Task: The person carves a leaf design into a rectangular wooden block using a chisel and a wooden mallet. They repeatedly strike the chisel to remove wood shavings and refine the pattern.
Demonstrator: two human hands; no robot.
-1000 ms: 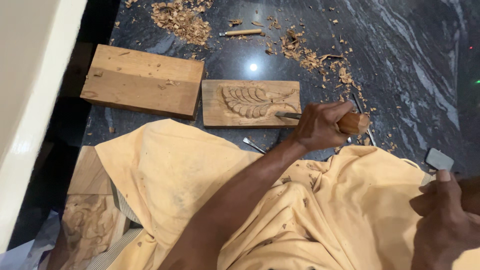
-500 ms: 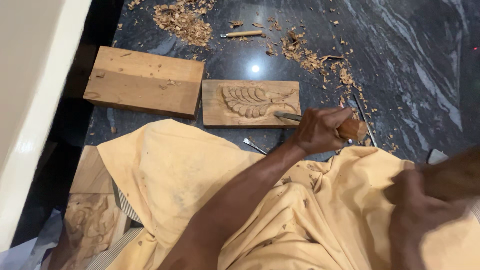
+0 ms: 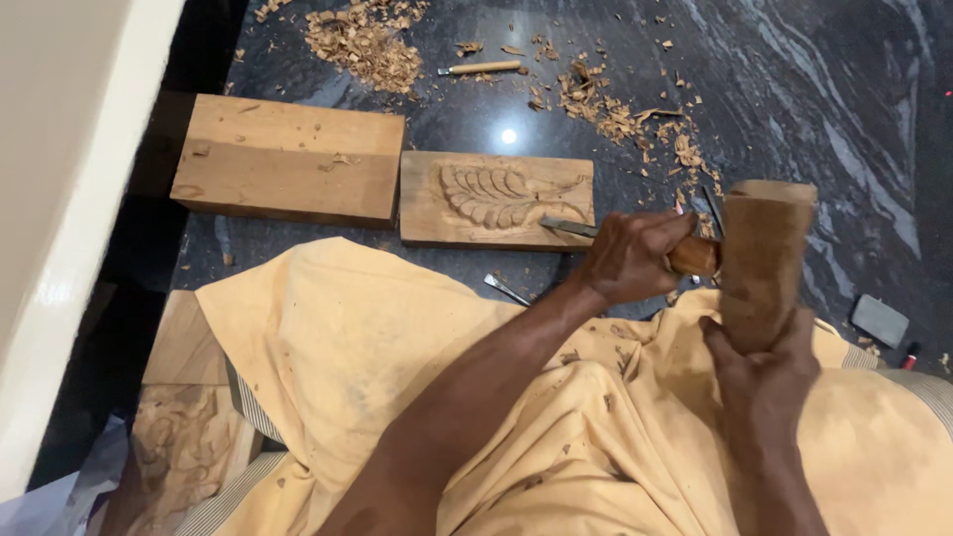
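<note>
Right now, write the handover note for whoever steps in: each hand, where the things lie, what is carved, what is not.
Left hand: gripping the chisel by its wooden handle, blade tip on the carved panel's right part.
Right hand: holding the wooden mallet upright, its head against the chisel handle's end.
Carved panel: flat on the dark stone floor, beside a plain wood block.
Done: a leaf relief is cut.
Left: the panel's border around the leaf is flat and uncarved.
</note>
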